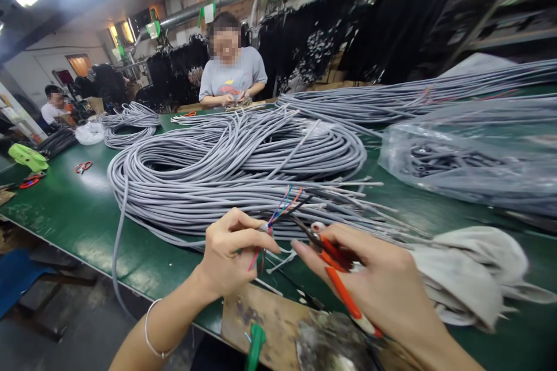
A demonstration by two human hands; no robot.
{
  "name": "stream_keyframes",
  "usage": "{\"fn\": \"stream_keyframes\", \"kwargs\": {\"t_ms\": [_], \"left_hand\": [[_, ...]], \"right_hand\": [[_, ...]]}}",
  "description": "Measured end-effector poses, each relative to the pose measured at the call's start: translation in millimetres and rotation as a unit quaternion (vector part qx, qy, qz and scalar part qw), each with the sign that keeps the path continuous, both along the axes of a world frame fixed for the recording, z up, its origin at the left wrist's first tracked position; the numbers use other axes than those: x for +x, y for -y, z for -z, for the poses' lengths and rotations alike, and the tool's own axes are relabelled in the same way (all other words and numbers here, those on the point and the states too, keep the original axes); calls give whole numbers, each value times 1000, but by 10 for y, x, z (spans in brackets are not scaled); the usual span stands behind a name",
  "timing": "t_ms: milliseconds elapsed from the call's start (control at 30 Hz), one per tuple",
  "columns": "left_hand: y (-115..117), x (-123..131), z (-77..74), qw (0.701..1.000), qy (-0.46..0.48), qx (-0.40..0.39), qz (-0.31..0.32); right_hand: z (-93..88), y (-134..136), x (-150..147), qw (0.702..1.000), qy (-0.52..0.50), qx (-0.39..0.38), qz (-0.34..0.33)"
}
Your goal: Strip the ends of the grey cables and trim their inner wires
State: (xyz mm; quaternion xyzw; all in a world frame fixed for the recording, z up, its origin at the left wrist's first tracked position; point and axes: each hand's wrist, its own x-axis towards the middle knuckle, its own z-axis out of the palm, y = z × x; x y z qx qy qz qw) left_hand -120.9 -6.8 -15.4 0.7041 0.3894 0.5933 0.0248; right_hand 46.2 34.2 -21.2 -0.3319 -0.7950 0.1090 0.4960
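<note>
- Pinched between left hand [235,252] thumb and fingers: a bunch of thin coloured wires [282,211], fanned out toward the far right, over the near side of the table [78,208].
- Clamped in the right hand [378,272]: orange-handled cutters [340,290], dark tips just beside the wires; impossible to tell whether touching.
- Just beyond both hands: a big heap of looped grey cables [183,203], loose ends toward the right.
- On the right side: a clear plastic bag [461,188], lying flat, with dark and grey pieces inside, too blurred to name.
- At the far left: a smaller, whitish plastic bag [90,134], contents impossible to make out.
- At the near edge: a brown board [239,310], bearing a grey clump of scraps [331,342].
- To the near right: a crumpled pale cloth [483,261].
- On the left: red-handled scissors [82,167].
- Across the table: a person in a grey shirt [232,72], hands close together.
</note>
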Motion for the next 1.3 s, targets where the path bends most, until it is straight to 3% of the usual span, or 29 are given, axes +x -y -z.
{"fn": "stream_keyframes", "kwargs": {"t_ms": [333,567,867,1133,1300], "left_hand": [[5,-12,16,999,-27,-26,23],[19,-24,-19,989,28,-108,100],[7,30,-67,937,169,-226,206],[-86,-37,-102,830,310,-392,245],[-37,-27,-225,825,323,-398,238]], "right_hand": [[58,-47,11,996,57,54,-46],[147,-91,88,989,116,76,-42],[114,-44,85,985,128,107,-42],[68,-10,23,995,71,35,-67],[74,36,-70,997,37,21,-64]]}}
